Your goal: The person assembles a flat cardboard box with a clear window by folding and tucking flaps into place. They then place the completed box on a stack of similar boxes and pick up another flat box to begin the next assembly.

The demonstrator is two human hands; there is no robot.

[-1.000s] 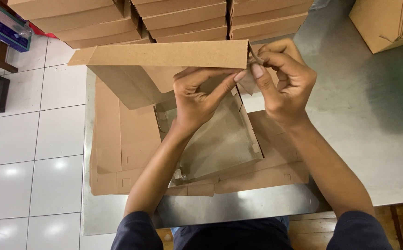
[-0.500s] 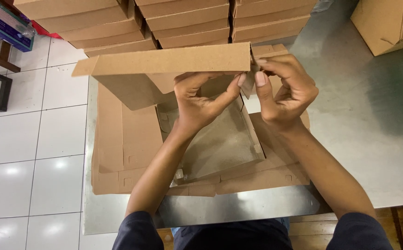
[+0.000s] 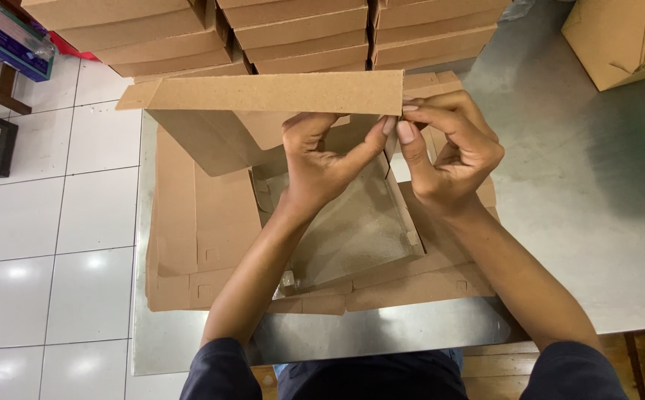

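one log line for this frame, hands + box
left hand: pinching cardboard box corner | right hand: pinching same corner | flat blanks: beneath, on metal table

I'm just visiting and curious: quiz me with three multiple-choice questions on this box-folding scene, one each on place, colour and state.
1. Where do both hands meet? A the raised flap's right end; B the floor; C the blue box.
2. What colour is the cardboard? A white; B brown; C green.
3. How is the long flap? A flat; B torn off; C standing up.

Answers: A, the left hand and right hand pinch the right end of the brown cardboard box's long flap; B, it is plain brown; C, it rises above the flat brown cardboard sheets on the grey metal table.
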